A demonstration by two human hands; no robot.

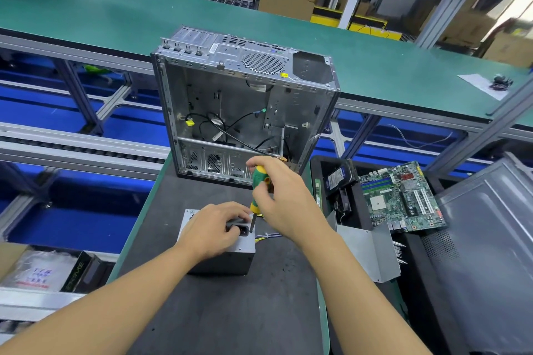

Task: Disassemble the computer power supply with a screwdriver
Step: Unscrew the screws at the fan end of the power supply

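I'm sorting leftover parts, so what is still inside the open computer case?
Inside the computer case only loose black cables and a yellow connector show on bare metal. The right hand and screwdriver cover its lower right corner.

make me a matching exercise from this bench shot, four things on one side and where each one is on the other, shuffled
Things:
1. screwdriver
2. power supply
3. computer case
4. motherboard

Places:
A. under the left hand
B. in the black bin at right
C. standing open at the far end of the mat
D. in the right hand

Pairs: 1-D, 2-A, 3-C, 4-B
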